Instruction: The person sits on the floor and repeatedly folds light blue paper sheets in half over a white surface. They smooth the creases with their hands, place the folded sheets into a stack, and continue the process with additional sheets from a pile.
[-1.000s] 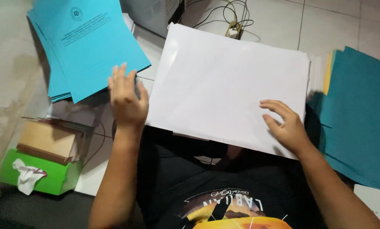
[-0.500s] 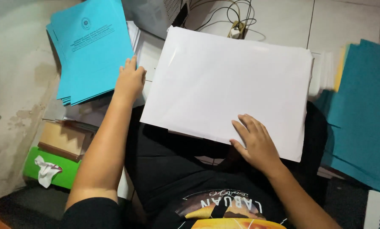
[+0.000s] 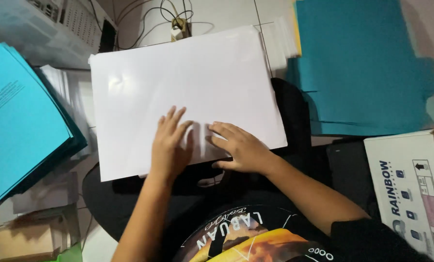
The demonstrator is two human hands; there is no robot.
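Observation:
A stack of plain white sheets (image 3: 188,82) lies across my lap, over black clothing. My left hand (image 3: 171,143) rests flat on the stack's near edge, fingers spread. My right hand (image 3: 239,145) lies beside it on the same edge, palm down, thumb under the paper's rim. The two hands nearly touch. Neither hand grips anything that I can see.
A pile of light blue printed sheets (image 3: 18,121) sits at the left, with white paper under it. Teal sheets (image 3: 362,68) lie at the right. A white cardboard box (image 3: 411,184) is at the lower right. Cables and a plug (image 3: 178,26) lie on the tiled floor beyond.
My left hand left the blue pile and came onto the white stack. My right hand slid left along the near edge. The view swung right, showing the box.

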